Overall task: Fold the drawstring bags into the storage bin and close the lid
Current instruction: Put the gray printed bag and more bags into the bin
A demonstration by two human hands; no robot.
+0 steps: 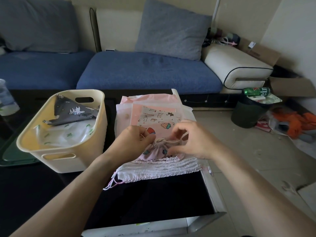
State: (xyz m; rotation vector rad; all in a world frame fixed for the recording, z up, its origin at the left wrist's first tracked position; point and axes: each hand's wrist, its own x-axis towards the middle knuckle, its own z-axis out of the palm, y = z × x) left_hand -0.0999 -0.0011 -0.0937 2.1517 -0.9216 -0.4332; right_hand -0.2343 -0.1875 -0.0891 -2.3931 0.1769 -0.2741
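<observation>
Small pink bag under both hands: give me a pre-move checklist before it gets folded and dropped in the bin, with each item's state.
1. Left hand has the small pink bag: ok, fingers pinch its gathered neck.
2. Right hand has it: ok, fingers curl at the cord on the neck's other side.
3. Bag folded: not ok, it lies bunched on the stack of bags.
4. Bin open: ok, no lid on it.
5. Room in bin: ok, only a grey bag and a white bag show inside.
6. Lid at hand: cannot tell, none identifiable.
</observation>
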